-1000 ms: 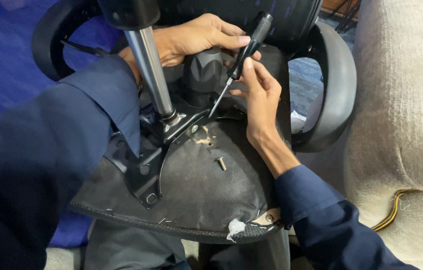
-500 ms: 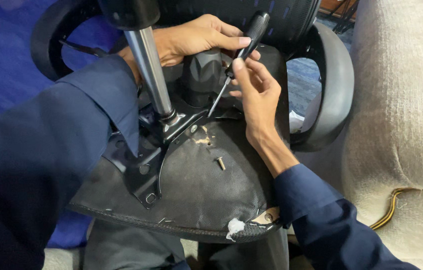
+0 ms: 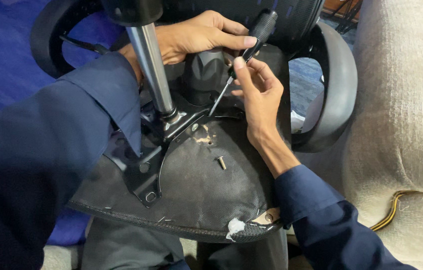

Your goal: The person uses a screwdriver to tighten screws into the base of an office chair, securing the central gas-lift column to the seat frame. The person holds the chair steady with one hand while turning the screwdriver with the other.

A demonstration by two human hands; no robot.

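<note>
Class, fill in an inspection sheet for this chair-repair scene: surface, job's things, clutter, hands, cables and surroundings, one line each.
Surface: upturned office chair seat underside covered in black fabric, torn at the front edge with white stuffing showing.
Job's things: black-handled screwdriver, tip at the black metal mounting plate; shiny metal gas-lift column rises from the plate.
Clutter: one loose silver screw lying on the fabric.
Hands: left hand steadies the screwdriver handle; right hand fingers pinch its shaft.
Cables: yellow-and-black cord on the beige upholstery.
Surroundings: beige upholstered seat, blue floor, black armrests.
</note>
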